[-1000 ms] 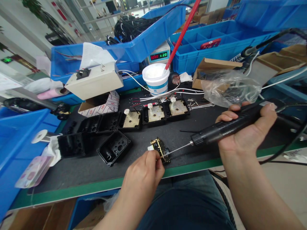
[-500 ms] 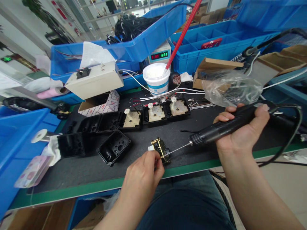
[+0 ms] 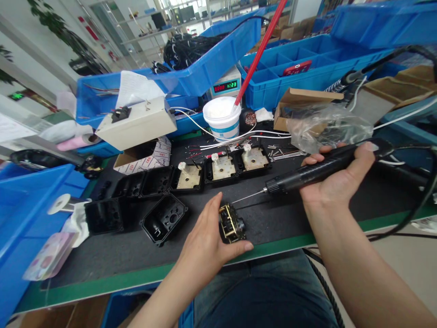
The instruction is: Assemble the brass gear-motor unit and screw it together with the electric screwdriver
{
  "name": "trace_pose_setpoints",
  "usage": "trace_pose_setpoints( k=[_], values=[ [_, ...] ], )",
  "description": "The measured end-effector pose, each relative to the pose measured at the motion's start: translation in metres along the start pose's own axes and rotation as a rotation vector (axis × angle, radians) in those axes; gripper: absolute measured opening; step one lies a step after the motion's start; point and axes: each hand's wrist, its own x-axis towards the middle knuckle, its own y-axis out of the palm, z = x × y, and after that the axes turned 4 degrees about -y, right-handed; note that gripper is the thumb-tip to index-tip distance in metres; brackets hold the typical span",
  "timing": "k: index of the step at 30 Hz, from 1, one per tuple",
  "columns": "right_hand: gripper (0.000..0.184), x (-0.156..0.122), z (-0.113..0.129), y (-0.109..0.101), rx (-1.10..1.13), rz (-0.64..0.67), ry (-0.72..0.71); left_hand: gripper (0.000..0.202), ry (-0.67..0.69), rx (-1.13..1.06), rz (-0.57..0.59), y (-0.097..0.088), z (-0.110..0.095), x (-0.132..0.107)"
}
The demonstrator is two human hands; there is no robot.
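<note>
My left hand (image 3: 208,239) holds a small brass-and-black circuit module (image 3: 231,223) between thumb and fingers, just above the black mat (image 3: 273,218) near the table's front edge. My right hand (image 3: 336,180) grips a black electric screwdriver (image 3: 314,171) lying nearly level, its thin bit (image 3: 247,197) pointing left, a little above and clear of the module. An empty black plastic housing (image 3: 164,218) lies just left of my left hand. Behind it runs a row of housings; three of them (image 3: 220,167) hold boards with white posts.
A white tub (image 3: 221,116) with a red stick stands at the back, beside a digital scale (image 3: 225,84). Blue bins (image 3: 290,73) line the back and left. A cardboard box with a plastic bag (image 3: 324,123) sits at right. The screwdriver cable (image 3: 416,200) loops off the right edge.
The screwdriver bit has lifted off the module and moved up and back. My left hand has turned the module and now cradles it from the left with the thumb under it.
</note>
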Motion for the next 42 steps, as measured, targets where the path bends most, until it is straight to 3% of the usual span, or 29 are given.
trace_pose_setpoints(
  k=[7, 21, 26, 31, 34, 37, 42],
  values=[
    [0.03, -0.002, -0.007, 0.002, -0.001, -0.012, 0.042, 0.075, -0.066, -0.042, 0.017, 0.004, -0.002, 0.0],
    [0.034, -0.002, -0.01, 0.008, -0.012, 0.034, 0.048, 0.067, -0.005, -0.055, -0.008, 0.007, 0.002, 0.001],
    [0.035, 0.002, 0.006, 0.008, -0.01, 0.037, -0.026, 0.065, 0.016, -0.049, -0.018, 0.007, 0.002, -0.002],
    [0.038, 0.007, 0.03, -0.005, -0.042, 0.024, -0.088, 0.096, 0.09, 0.011, -0.063, 0.013, 0.003, 0.001],
    [0.038, 0.004, 0.04, -0.015, -0.083, 0.023, -0.069, 0.085, 0.08, 0.056, -0.081, 0.013, 0.001, 0.005],
    [0.039, -0.001, 0.047, -0.02, -0.104, 0.014, -0.043, 0.073, 0.037, -0.053, -0.055, 0.005, 0.001, 0.007],
    [0.045, -0.009, 0.055, -0.019, -0.12, 0.022, -0.041, 0.065, -0.085, -0.398, 0.14, -0.012, 0.004, 0.014]
  ],
)
